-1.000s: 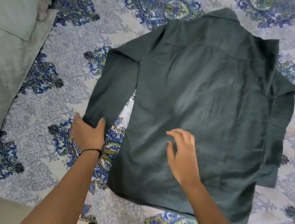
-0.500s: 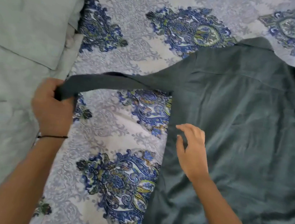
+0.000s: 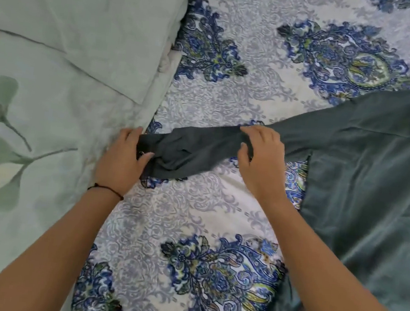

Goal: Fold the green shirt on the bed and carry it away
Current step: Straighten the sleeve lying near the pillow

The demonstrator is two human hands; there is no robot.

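Green shirt [image 3: 371, 212] on the bed, right side of view, body spread flat over the patterned bedsheet [image 3: 205, 99]. One sleeve [image 3: 199, 152] runs out leftward from the body, across the sheet.

Left hand [image 3: 124, 156]: clamped on the cuff end of the sleeve, thumb lying over the cloth, fingers under. Cuff bunched and creased at the grip.

Right hand [image 3: 259, 159]: fingers curled over the sleeve's upper edge, thumb below, pinching the cloth further up toward the shoulder.

Thin black band [image 3: 106, 190] on the left wrist.

Sheet: white ground, grey scrollwork, blue-and-green medallions. Pale green pillow [image 3: 87, 14] at upper left, resting on a pale green leaf-print cover [image 3: 22, 134] that borders the sheet.
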